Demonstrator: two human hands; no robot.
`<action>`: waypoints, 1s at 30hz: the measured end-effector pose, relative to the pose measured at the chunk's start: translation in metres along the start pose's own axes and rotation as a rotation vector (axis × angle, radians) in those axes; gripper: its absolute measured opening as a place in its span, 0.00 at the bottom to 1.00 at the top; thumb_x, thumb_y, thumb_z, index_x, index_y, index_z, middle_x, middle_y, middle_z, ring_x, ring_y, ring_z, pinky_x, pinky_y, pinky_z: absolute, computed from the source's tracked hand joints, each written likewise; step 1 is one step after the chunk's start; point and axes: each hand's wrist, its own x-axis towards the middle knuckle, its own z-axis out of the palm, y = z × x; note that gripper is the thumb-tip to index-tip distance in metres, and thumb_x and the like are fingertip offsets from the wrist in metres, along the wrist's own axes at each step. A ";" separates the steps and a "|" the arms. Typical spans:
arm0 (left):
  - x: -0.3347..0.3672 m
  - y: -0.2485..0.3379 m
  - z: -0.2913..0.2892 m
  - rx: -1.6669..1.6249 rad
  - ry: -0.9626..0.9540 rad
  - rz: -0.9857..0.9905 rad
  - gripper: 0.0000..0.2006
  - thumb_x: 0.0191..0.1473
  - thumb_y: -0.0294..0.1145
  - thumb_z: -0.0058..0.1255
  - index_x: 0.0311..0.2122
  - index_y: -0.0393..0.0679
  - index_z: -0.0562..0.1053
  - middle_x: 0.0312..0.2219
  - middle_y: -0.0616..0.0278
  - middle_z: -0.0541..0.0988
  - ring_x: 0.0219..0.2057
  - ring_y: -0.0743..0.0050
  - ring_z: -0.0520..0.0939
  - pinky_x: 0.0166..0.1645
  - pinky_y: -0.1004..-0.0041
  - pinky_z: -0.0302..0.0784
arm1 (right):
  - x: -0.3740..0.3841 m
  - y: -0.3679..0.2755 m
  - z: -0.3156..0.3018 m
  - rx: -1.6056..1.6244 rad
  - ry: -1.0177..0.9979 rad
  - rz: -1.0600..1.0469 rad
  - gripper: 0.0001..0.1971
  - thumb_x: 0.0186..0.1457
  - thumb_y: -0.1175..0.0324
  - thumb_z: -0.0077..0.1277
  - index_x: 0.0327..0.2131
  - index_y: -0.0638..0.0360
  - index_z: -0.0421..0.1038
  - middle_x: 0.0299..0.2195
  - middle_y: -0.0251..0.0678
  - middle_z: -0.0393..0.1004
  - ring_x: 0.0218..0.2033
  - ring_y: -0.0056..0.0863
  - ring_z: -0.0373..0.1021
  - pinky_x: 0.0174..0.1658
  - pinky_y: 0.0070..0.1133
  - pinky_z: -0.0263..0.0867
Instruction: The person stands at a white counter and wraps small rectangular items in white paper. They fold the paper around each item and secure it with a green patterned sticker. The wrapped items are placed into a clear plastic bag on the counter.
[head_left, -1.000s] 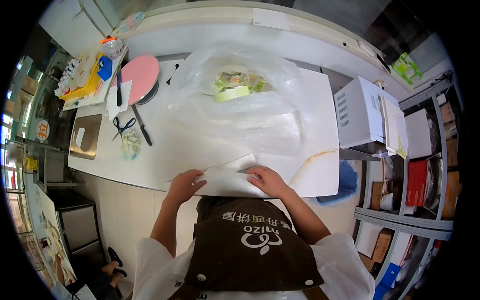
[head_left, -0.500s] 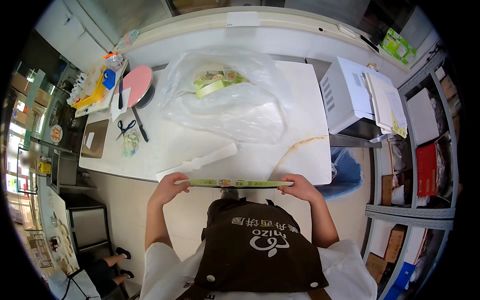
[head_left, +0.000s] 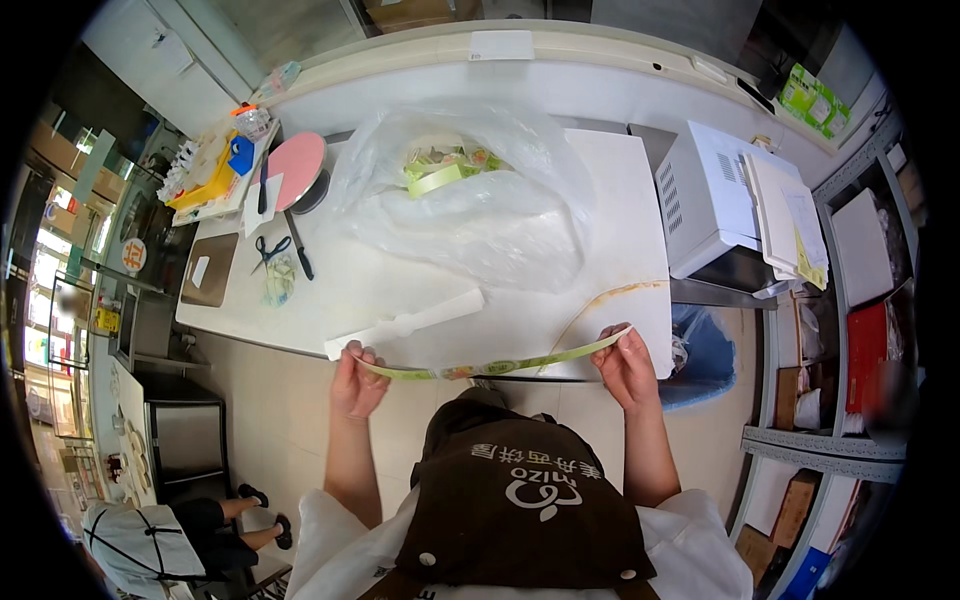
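Observation:
A long green printed paper strip [head_left: 490, 369] stretches between my two hands at the near table edge, its middle sagging toward me. My left hand [head_left: 357, 384] pinches the strip's left end, and my right hand [head_left: 627, 366] grips the right end, which is raised a little higher. Just beyond the left hand lies a white paper strip [head_left: 405, 324], flat and slanting across the white table [head_left: 620, 220]. Farther back, a large clear plastic bag [head_left: 480, 240] spreads open, with several green printed strips [head_left: 437, 180] bundled inside.
At the left are scissors [head_left: 270, 252], a knife [head_left: 300, 250], a crumpled clear wrapper [head_left: 279, 282], a brown board [head_left: 211, 270] and a pink turntable [head_left: 300, 170]. A white appliance [head_left: 705, 200] stands right, above a blue-lined bin [head_left: 705, 360]. Another person [head_left: 190, 540] is at lower left.
Both hands have turned up and their ends of the strip have risen, the right more. The strip, nearly straight before, now bows downward. The whole view has shifted slightly.

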 end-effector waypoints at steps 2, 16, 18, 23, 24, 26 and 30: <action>0.016 -0.009 0.009 -0.084 0.017 -0.023 0.19 0.73 0.51 0.36 0.36 0.52 0.74 0.28 0.72 0.75 0.28 0.78 0.68 0.34 0.74 0.67 | 0.016 0.001 0.022 0.040 -0.035 -0.020 0.08 0.69 0.61 0.50 0.42 0.54 0.69 0.39 0.33 0.74 0.42 0.28 0.70 0.49 0.27 0.67; 0.100 0.021 0.071 0.594 0.091 -0.195 0.13 0.66 0.38 0.44 0.29 0.44 0.67 0.17 0.65 0.67 0.17 0.74 0.67 0.26 0.74 0.65 | 0.112 0.059 0.149 -0.544 -0.103 0.404 0.12 0.69 0.63 0.49 0.50 0.57 0.72 0.29 0.25 0.70 0.30 0.20 0.66 0.38 0.20 0.63; 0.101 0.031 0.066 0.582 0.119 -0.225 0.14 0.67 0.38 0.44 0.30 0.43 0.68 0.16 0.66 0.68 0.16 0.77 0.67 0.24 0.76 0.62 | 0.124 0.071 0.177 -0.701 -0.118 0.376 0.14 0.68 0.68 0.51 0.54 0.60 0.74 0.29 0.22 0.68 0.31 0.12 0.63 0.36 0.15 0.59; 0.103 0.047 0.057 0.706 0.258 -0.255 0.14 0.68 0.40 0.45 0.32 0.43 0.73 0.17 0.70 0.70 0.17 0.85 0.68 0.23 0.79 0.61 | 0.145 0.087 0.206 -0.897 -0.286 0.352 0.20 0.66 0.73 0.52 0.61 0.58 0.67 0.29 0.23 0.68 0.33 0.12 0.63 0.39 0.16 0.61; 0.104 0.049 0.057 0.720 0.262 -0.269 0.14 0.68 0.40 0.45 0.32 0.43 0.73 0.17 0.70 0.70 0.17 0.85 0.68 0.23 0.79 0.62 | 0.151 0.087 0.210 -0.936 -0.315 0.339 0.22 0.66 0.73 0.52 0.62 0.57 0.65 0.29 0.23 0.70 0.33 0.13 0.65 0.41 0.17 0.64; 0.105 0.050 0.056 0.749 0.266 -0.300 0.14 0.68 0.39 0.45 0.32 0.43 0.73 0.18 0.70 0.71 0.18 0.85 0.68 0.23 0.79 0.62 | 0.157 0.086 0.218 -1.103 -0.386 0.294 0.25 0.63 0.74 0.54 0.63 0.53 0.63 0.26 0.26 0.68 0.29 0.17 0.65 0.37 0.19 0.64; 0.113 0.046 0.051 0.708 0.194 -0.311 0.12 0.68 0.38 0.45 0.34 0.43 0.72 0.20 0.70 0.72 0.19 0.85 0.70 0.24 0.80 0.64 | 0.164 0.091 0.221 -1.223 -0.414 0.268 0.28 0.59 0.74 0.56 0.62 0.50 0.64 0.25 0.31 0.67 0.27 0.24 0.66 0.34 0.21 0.65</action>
